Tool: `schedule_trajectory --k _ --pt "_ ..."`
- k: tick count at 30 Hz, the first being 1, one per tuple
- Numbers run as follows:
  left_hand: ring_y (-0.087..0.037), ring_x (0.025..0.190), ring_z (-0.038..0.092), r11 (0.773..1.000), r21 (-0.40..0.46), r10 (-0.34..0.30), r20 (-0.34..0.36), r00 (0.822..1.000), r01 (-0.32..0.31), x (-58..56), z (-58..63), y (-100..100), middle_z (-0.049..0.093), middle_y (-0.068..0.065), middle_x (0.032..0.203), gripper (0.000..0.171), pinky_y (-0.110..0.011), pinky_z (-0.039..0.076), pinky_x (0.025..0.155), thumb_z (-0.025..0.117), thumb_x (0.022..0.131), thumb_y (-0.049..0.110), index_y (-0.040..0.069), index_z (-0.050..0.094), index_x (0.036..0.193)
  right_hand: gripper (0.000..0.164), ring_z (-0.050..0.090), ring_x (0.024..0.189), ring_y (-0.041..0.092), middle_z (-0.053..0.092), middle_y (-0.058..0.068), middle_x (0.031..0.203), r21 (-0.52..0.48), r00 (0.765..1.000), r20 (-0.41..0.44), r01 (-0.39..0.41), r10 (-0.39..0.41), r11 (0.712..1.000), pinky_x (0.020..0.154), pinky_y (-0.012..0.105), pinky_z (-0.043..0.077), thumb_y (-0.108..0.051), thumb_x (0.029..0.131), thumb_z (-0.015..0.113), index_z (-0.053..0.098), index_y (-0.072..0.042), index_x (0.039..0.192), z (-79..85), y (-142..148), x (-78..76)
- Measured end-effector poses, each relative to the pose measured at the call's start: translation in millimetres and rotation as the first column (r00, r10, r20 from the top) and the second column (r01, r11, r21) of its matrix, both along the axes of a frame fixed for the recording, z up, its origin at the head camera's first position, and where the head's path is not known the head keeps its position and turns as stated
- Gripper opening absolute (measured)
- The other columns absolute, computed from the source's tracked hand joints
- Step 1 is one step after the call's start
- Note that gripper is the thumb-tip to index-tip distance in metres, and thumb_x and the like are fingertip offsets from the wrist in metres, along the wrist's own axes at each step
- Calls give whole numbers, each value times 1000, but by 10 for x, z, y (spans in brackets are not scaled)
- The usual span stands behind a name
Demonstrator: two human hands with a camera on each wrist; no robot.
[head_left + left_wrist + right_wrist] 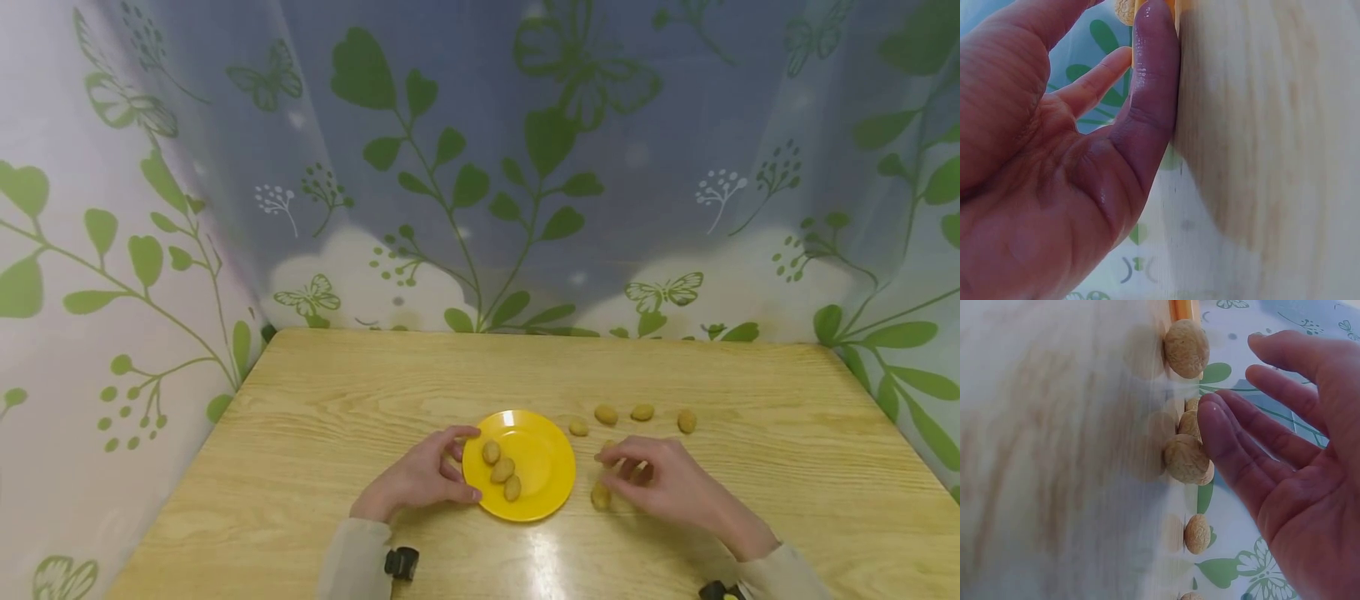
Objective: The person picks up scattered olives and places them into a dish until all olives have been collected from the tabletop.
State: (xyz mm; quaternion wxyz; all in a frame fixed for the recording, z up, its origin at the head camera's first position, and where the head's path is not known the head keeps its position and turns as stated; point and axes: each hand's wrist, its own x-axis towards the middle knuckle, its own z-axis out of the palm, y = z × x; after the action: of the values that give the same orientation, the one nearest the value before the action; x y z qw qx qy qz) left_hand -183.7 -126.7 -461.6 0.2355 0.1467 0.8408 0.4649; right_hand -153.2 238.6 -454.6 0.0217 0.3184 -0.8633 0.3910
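Note:
My left hand [427, 471] holds a round yellow plate [551, 467] by its left rim, thumb at the near side and fingers at the far side. Three walnuts [502, 470] lie in a slanting row on the plate. To the plate's right, my right hand [660, 479] hovers low over the table, fingers loosely bent and apart. One walnut [601, 496] sits by its thumb; another is partly hidden behind the fingers. In the right wrist view, fingertips are close beside a walnut [1186, 459]; whether they touch it I cannot tell. Nothing is gripped there.
Beyond the right hand, several walnuts [642, 412] lie in a loose row on the wooden table [337, 383]. A curtain [480, 208] with green leaves and butterflies hangs behind the table and along its sides. Dark straps [402, 564] circle the wrists.

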Motion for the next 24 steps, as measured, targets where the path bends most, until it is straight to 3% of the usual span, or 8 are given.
schedule_trajectory --k 8,12,18,24 --pt "-13 91 69 1000 2 1 3 1000 -1 2 3 2 58 -8 115 80 -32 57 84 88 81 19 17 47 150 18 65 76 -4 78 6 100 53 998 62 4 -7 999 60 22 55 -17 95 74 76 -10 111 -13 70 71" --pt "-14 92 69 1000 1 4 4 1000 -4 3 9 5 58 -8 116 80 -33 57 85 88 81 19 17 47 150 18 62 74 -6 78 4 96 57 1000 19 15 -16 998 58 21 53 -17 92 76 76 -10 109 -19 77 85" --pt "-14 92 69 1000 2 5 2 1000 -5 0 10 0 58 -8 116 80 -33 58 85 88 81 19 17 47 150 21 62 75 -4 78 -2 94 93 992 -118 46 -35 995 63 22 54 -19 86 83 78 -13 105 -49 76 91" --pt "-14 91 69 1000 2 2 -4 1000 -2 8 12 -5 58 -8 116 80 -33 58 85 88 81 19 16 47 150 24 63 82 1 78 -7 98 147 990 -122 88 -70 985 70 23 55 -28 84 85 78 -19 106 -83 75 108"
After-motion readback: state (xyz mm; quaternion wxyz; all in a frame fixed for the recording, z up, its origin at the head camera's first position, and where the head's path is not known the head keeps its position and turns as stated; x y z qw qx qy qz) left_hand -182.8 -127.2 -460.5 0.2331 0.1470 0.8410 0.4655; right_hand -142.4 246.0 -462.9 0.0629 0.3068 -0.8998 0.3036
